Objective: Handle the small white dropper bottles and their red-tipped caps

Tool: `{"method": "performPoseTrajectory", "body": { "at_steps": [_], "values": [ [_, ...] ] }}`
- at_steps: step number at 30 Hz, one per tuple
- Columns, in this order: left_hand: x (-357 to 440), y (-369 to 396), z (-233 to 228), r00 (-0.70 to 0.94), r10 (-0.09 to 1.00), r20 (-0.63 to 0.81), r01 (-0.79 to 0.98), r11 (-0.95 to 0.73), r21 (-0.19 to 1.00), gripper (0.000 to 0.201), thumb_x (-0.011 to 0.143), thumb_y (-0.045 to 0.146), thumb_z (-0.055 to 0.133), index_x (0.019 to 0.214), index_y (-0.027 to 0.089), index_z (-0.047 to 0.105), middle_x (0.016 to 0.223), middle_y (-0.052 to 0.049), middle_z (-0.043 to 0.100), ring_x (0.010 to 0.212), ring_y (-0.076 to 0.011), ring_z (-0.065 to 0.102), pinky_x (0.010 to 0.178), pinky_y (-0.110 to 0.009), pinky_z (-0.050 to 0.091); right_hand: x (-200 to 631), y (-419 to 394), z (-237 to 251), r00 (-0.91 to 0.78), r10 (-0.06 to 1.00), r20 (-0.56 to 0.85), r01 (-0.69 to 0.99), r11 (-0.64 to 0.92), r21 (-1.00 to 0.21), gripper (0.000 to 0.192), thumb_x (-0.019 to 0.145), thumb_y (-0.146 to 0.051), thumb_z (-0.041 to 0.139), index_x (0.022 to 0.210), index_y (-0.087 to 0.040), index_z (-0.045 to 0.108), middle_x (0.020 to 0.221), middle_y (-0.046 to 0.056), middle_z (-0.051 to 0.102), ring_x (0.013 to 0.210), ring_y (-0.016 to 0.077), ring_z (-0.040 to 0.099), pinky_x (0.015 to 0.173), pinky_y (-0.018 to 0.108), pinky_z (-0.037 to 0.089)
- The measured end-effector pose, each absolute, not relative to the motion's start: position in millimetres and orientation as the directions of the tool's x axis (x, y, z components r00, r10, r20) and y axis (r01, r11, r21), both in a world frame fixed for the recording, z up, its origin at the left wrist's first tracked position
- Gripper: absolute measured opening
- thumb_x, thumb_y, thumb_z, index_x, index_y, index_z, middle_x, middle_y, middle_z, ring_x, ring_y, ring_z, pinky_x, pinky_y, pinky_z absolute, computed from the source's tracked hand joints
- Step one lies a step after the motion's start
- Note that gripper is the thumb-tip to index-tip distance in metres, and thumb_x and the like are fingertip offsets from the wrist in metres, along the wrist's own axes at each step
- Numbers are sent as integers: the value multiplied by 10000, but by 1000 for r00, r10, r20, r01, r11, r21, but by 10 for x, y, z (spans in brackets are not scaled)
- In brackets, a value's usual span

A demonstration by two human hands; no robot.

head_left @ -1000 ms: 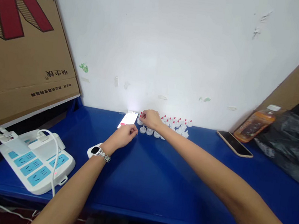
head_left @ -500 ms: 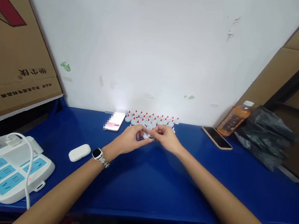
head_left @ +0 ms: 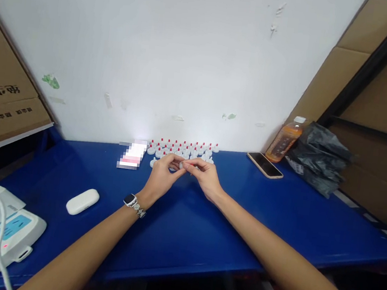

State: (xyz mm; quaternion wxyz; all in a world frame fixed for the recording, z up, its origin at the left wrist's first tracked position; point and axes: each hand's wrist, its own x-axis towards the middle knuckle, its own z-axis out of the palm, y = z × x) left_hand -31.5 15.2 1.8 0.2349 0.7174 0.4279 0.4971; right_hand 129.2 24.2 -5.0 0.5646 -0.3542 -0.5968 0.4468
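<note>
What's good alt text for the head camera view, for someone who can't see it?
Two hands, left hand and right hand, pinch a small white piece together over a blue table, in front of rows of red-tipped white caps by the wall.

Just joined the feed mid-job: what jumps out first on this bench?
The left hand and right hand meet at mid-table, pinching one small white cap between them. Behind them, against the wall, stands a cluster of red-tipped white caps. A lit phone lies left of the cluster; an orange drink bottle stands to the right.
</note>
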Motion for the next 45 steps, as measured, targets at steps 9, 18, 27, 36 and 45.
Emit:
{"method": "performPoseTrajectory", "body": {
  "at_steps": [9, 18, 27, 36, 45],
  "values": [
    [-272, 149, -53, 204, 972, 120, -234, -71, 970, 371, 746, 401, 777, 956, 117, 665, 885, -60, 709, 792, -149, 677, 834, -346, 579, 1328, 256, -70, -171, 885, 432, 15, 441, -898, 350, 772, -542, 697, 876, -214, 756, 903, 54, 658, 861, 181, 600, 784, 321, 493],
    [-176, 66, -33, 278, 960, 45, -276, 35, 960, 334, 798, 331, 743, 1048, 133, 644, 917, -76, 719, 818, -149, 684, 785, -299, 572, 1280, 290, -197, -103, 920, 378, 93, 387, -917, 495, 938, -634, 374, 793, -205, 575, 668, -5, 539, 590, 135, 499, 576, 262, 423],
    [-321, 101, 22, 150, 907, 393, 263, -420, 869, 271, 871, 436, 611, 828, 169, 593, 698, 15, 588, 610, -104, 514, 580, -239, 404, 1272, 90, -88, -237, 891, 388, 462, 455, -761, 357, 819, -394, 626, 1111, -238, 491, 626, -58, 546, 539, 140, 500, 552, 240, 355],
    [-339, 69, 42, 521, 749, 410, 506, -658, 558, 300, 1012, 340, 347, 791, 189, 483, 793, -4, 543, 720, -143, 494, 679, -287, 374, 1283, 2, -13, -406, 841, 358, 479, 530, -700, 712, 765, -196, 595, 1416, -248, 314, 741, -27, 628, 569, 141, 553, 572, 245, 382],
    [-417, 58, 115, 344, 817, 464, 521, -577, 630, 319, 1037, 393, 294, 815, 206, 426, 702, 28, 496, 634, -129, 472, 638, -279, 342, 1237, 4, -28, -427, 862, 273, 166, 371, -914, 326, 961, -542, 416, 897, -223, 440, 563, -64, 519, 449, 93, 455, 478, 214, 358]
  ]
}}
